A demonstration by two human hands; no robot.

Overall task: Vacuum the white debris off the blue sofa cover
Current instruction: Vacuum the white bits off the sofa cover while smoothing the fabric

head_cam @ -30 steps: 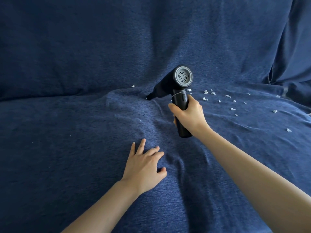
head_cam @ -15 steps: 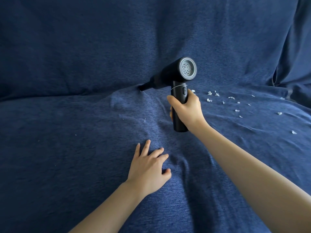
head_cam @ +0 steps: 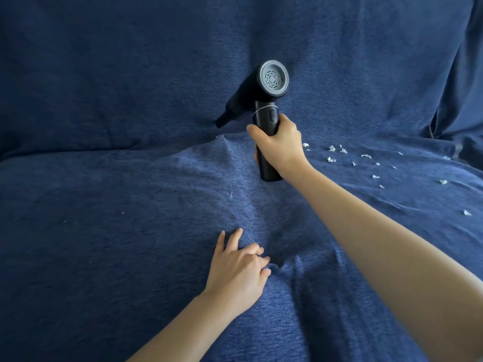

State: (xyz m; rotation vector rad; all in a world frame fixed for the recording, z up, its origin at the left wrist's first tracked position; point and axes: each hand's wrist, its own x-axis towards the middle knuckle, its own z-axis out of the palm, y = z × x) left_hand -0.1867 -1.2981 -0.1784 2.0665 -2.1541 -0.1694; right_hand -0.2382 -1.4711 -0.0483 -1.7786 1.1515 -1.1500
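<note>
Your right hand gripped the black vacuum, nozzle at the seat crease. Your left hand pressed the blue sofa cover, fingers relaxed. White debris lay right of the vacuum.

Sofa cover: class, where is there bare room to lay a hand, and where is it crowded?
Bare: the seat left of the left hand, below the backrest fold. Crowded: white debris scattered right of the right hand holding the vacuum.
</note>
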